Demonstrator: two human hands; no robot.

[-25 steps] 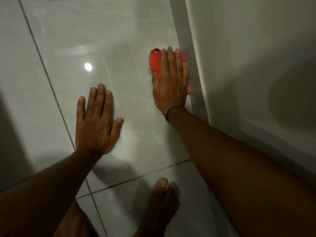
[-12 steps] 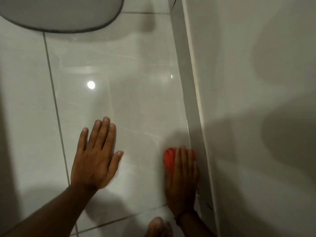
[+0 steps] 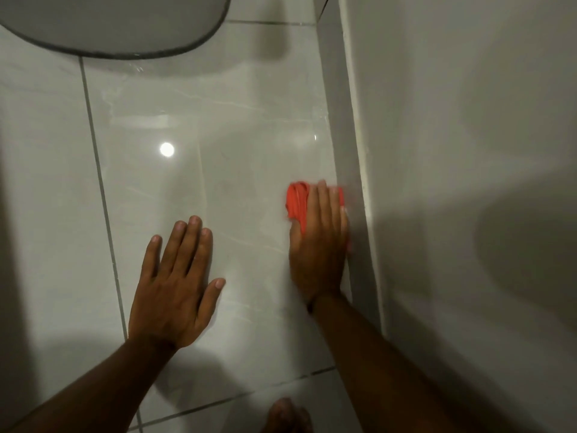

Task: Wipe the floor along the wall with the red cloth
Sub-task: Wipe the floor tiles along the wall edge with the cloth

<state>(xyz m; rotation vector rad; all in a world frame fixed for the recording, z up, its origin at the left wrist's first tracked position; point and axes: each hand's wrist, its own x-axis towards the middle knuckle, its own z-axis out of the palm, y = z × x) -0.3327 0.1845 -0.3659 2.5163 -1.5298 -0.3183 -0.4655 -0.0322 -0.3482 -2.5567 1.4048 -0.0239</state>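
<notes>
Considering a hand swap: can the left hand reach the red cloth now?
Probably yes. The left hand lies flat on the floor, nothing between it and the red cloth. But the right hand covers most of the cloth, leaving mainly its left edge free.

- Right hand (image 3: 318, 245) flat on the red cloth (image 3: 296, 204), pressed to the floor (image 3: 249, 135) beside the wall (image 3: 437, 151).
- Left hand (image 3: 175, 282) flat, lower centre.
- Grey mat (image 3: 109, 23) upper left.

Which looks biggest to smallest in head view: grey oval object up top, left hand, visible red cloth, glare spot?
1. grey oval object, cropped by the frame
2. left hand
3. red cloth, partly under the right hand
4. glare spot
</notes>
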